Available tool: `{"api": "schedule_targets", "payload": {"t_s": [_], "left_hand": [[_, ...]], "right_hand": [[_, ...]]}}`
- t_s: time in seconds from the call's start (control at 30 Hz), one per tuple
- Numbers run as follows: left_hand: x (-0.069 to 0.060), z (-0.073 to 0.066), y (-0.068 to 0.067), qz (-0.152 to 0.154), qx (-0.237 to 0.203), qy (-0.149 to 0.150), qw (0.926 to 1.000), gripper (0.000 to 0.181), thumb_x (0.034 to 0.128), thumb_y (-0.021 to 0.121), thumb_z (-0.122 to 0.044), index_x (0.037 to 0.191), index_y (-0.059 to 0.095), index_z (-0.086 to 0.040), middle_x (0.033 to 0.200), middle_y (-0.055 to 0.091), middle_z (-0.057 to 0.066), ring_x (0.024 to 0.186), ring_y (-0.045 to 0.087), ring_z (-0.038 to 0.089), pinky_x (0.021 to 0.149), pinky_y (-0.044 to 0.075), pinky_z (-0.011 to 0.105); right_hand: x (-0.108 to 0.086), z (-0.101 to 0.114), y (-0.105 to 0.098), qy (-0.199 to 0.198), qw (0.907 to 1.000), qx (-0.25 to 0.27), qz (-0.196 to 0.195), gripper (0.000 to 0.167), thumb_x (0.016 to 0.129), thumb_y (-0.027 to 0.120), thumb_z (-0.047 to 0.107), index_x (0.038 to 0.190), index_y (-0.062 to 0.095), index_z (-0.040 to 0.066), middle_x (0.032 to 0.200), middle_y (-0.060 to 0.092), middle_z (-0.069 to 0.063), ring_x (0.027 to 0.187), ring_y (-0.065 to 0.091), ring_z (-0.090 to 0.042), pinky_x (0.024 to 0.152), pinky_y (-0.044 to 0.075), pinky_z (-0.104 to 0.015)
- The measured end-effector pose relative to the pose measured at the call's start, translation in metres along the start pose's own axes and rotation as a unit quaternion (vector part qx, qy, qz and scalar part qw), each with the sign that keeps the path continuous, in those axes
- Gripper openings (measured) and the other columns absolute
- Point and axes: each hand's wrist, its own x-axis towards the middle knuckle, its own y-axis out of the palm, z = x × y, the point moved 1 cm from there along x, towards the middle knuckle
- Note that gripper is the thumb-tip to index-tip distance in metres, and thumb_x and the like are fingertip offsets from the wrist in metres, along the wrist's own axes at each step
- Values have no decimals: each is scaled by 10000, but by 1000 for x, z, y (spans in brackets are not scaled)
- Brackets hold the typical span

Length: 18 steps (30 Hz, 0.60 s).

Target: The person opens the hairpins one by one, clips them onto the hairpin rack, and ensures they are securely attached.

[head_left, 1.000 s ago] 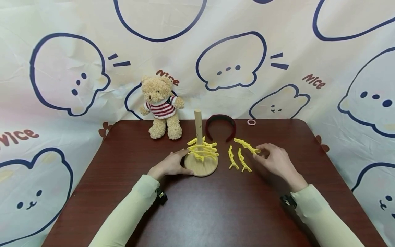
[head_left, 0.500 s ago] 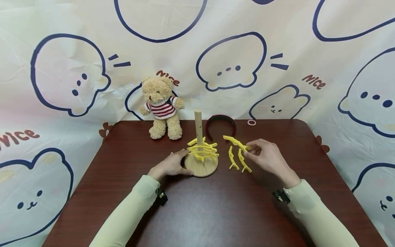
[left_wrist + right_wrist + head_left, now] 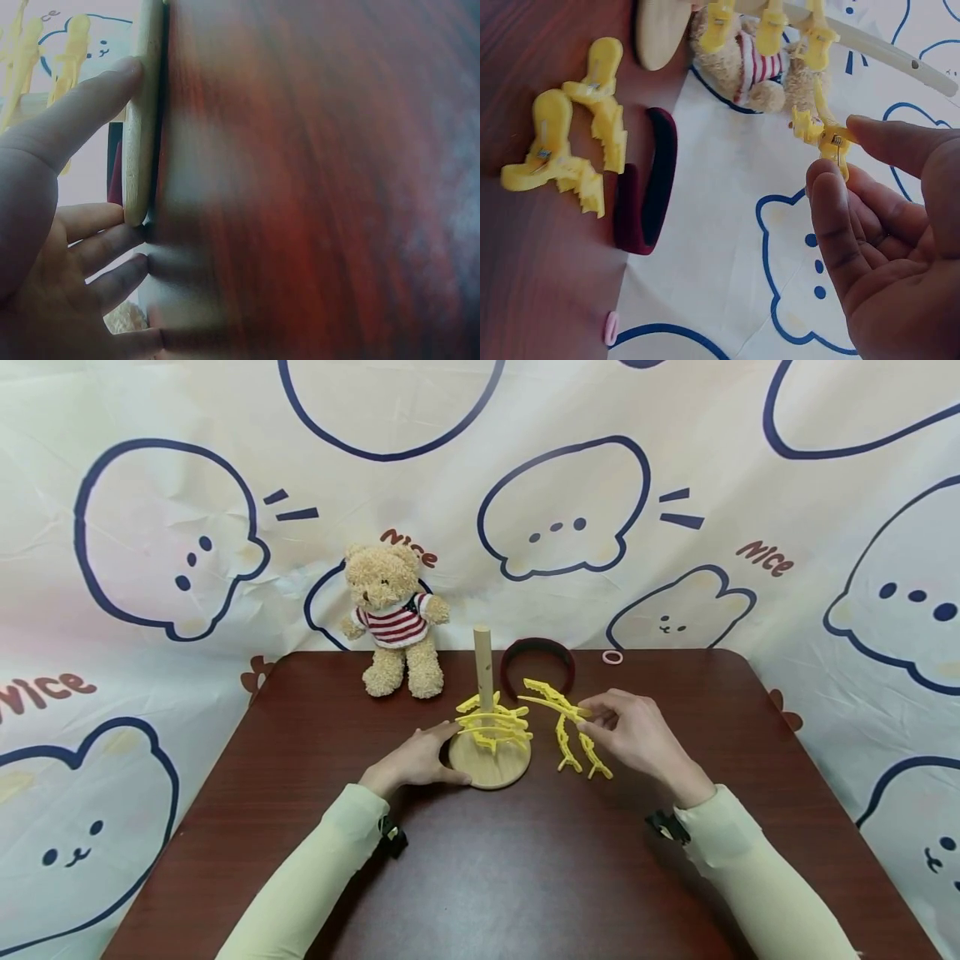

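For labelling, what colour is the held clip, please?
The clip is yellow, clearest in the right wrist view.

Indoor tabletop set-up: cartoon-printed cloth (image 3: 562, 510) behind a dark table (image 3: 487, 877)

Wears long, plain, pale yellow-green sleeves (image 3: 315, 864) at lower left and lower right of the frame, with black wrist cameras (image 3: 392, 837).

The bear (image 3: 397, 625) is standing upright at the back of the table (image 3: 480, 877), wearing red and white stripes! Over to its right, the dark red headband (image 3: 538, 644) is curving round, open ends facing the near side. Further right, the pink ring (image 3: 612, 663) is lying near the far edge, and behind, the cloth (image 3: 420, 497) is showing blue-outlined cartoons!
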Motion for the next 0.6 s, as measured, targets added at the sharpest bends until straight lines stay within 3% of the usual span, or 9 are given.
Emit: {"api": "schedule_targets", "payload": {"t_s": [0.17,0.4,0.6], "left_hand": [[0,0,0,2,58,-13,10000,1003,776,816,-525,1549,357,-80,1598,352,191,1508,309,311,1212,196,625],[1,1,0,57,60,-96,9999,1012,776,812,-538,1559,343,-100,1612,335,170,1521,285,290,1224,178,610],[1,1,0,56,70,-58,9999,1014,777,809,-541,1557,344,-88,1609,338,179,1519,289,299,1216,184,624]], "right_hand": [[4,11,-2,31,9999,62,130,218,876,781,243,1076,754,161,893,667,53,751,603,-119,667,542,-263],[9,22,1,-346,9992,218,47,208,875,780,218,1076,759,169,884,669,67,750,610,-90,664,540,-246],[13,33,3,-424,9987,248,147,224,878,778,221,1097,757,183,893,668,70,761,597,-95,672,536,-254]]}}
